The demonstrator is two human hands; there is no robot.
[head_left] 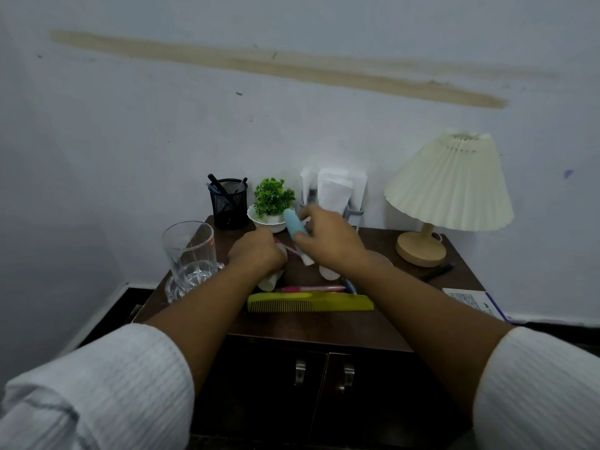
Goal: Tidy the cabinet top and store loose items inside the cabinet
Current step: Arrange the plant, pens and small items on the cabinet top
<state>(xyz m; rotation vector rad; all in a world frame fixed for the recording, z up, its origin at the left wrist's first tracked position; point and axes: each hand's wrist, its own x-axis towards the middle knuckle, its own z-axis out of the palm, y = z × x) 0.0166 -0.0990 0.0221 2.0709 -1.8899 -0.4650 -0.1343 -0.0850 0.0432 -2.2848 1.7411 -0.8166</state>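
Bottom centre: cabinet doors shut, so nowhere yet to stow things. Above them, on cabinet top, yellow comb w/ pink pen just behind. Mid frame: left hand clenched over small white items, exact grasp hidden; right hand gripping light-blue tube, lifted toward holder at back. Left of centre: empty glass near left forearm; elbow swing prob. tips it off edge. Far back: pen cup, plant, lamp upper right; reaching past could knock plant.
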